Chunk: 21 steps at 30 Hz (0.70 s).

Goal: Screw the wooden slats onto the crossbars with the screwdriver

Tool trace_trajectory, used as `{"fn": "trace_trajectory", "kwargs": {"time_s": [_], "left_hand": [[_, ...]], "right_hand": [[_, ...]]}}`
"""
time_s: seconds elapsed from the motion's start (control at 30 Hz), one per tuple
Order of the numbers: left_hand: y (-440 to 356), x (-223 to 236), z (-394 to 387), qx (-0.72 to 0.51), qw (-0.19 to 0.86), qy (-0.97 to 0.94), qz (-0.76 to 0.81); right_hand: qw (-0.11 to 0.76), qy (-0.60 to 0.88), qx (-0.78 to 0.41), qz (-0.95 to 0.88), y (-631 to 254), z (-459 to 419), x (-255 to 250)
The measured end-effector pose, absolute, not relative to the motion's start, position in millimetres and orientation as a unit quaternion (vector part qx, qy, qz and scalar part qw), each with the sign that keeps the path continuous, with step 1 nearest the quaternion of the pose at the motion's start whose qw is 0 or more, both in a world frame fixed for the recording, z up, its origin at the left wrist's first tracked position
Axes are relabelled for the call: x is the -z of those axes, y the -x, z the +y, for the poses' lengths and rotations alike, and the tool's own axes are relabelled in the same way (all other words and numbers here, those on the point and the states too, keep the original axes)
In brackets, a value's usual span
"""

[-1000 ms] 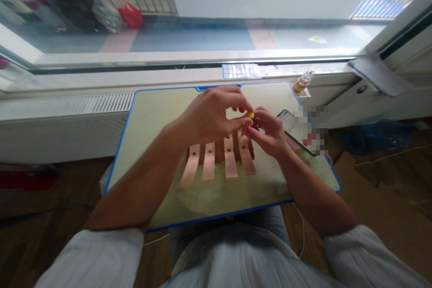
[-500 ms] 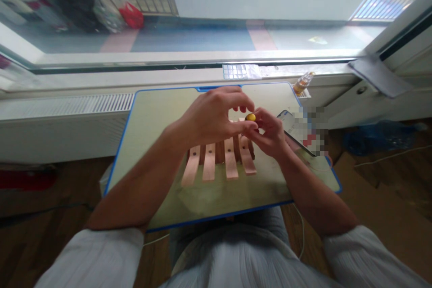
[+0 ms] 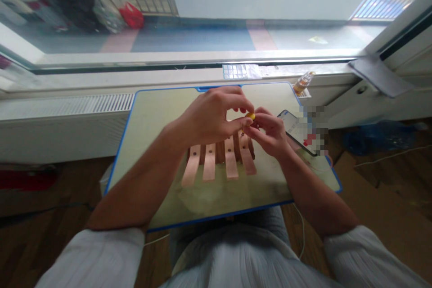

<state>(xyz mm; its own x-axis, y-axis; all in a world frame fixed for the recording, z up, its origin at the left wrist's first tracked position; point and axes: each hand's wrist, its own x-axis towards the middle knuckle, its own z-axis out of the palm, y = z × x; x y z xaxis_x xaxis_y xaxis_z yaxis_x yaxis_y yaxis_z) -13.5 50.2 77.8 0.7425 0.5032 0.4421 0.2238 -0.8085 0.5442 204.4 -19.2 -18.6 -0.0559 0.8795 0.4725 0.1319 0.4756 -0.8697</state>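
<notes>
Between both hands, above the lap table, is a small rounded yellow piece [image 3: 250, 116]; its exact kind is too small to tell. My left hand [image 3: 219, 114] arches in from the left, its thumb and forefinger closed on the piece. From the right, my right hand [image 3: 270, 132] has its fingertips pinched against the same piece, covering its lower part. Below the hands, several pale wooden strips [image 3: 209, 166], each with a dark dot, extend toward me from a darker brown wooden block [image 3: 219, 152]. My left hand hides the far part of that block.
The lap table [image 3: 151, 108] has a blue rim. A phone [image 3: 297, 132], partly pixelated, lies at its right. Behind it, a small bottle [image 3: 303, 82] and a clear plastic packet [image 3: 241, 71] are by the window sill. A radiator [image 3: 67, 121] stands at the left.
My left thumb and forefinger have closed onto the yellow piece, where a gap showed before. My right fingertips have shifted slightly; the wooden strips stay put.
</notes>
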Motion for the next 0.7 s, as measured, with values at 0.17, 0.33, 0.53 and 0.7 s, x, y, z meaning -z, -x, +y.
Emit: {"fn": "trace_trajectory", "kwargs": {"time_s": [0.17, 0.33, 0.53, 0.7], "left_hand": [[14.4, -77.1, 51.1, -0.286, 0.225, -0.911, 0.195], [13.0, -74.2, 52.2, -0.294, 0.225, -0.907, 0.2], [11.0, -72.4, 52.0, -0.313, 0.224, -0.901, 0.203], [11.7, -73.7, 51.0, -0.308, 0.23, -0.903, 0.194]], "right_hand": [[0.579, 0.379, -0.308, -0.652, -203.3, -17.8, 21.8], [0.575, 0.374, -0.346, -0.639, -202.2, -17.8, 27.0], [0.577, 0.391, -0.362, -0.619, -198.6, -19.1, 27.2], [0.57, 0.4, -0.355, -0.624, -201.0, -19.5, 23.3]]}}
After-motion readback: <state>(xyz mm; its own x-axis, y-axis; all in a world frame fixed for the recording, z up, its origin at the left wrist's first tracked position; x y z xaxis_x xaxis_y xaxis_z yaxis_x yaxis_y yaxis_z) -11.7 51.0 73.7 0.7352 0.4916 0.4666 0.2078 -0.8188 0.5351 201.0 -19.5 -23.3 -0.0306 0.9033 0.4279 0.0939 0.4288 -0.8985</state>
